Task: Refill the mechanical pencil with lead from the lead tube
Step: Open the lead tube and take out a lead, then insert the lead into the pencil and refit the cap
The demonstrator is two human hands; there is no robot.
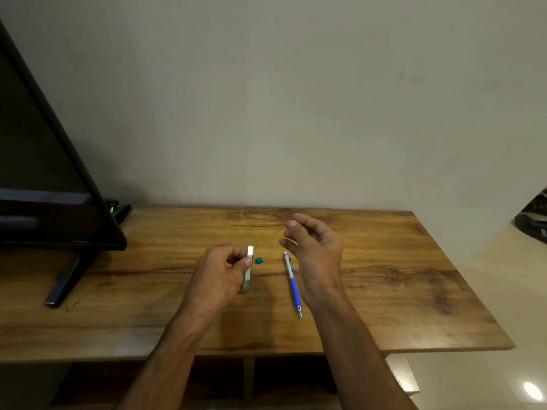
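My left hand (220,272) grips a slim whitish lead tube (248,269), held upright a little above the wooden table (399,279). The tube's small green cap (259,260) lies on the table just right of it. A blue and white mechanical pencil (293,284) lies on the table, tip toward me, partly behind my right hand (313,253). Raised above the pencil, that hand pinches a thin dark lead (279,232) between thumb and forefinger, the lead sticking out to the left.
A black monitor (44,184) on a stand (69,276) fills the left end of the table. The wall runs along the table's back edge. A dark object (532,220) sits off the table at the far right.
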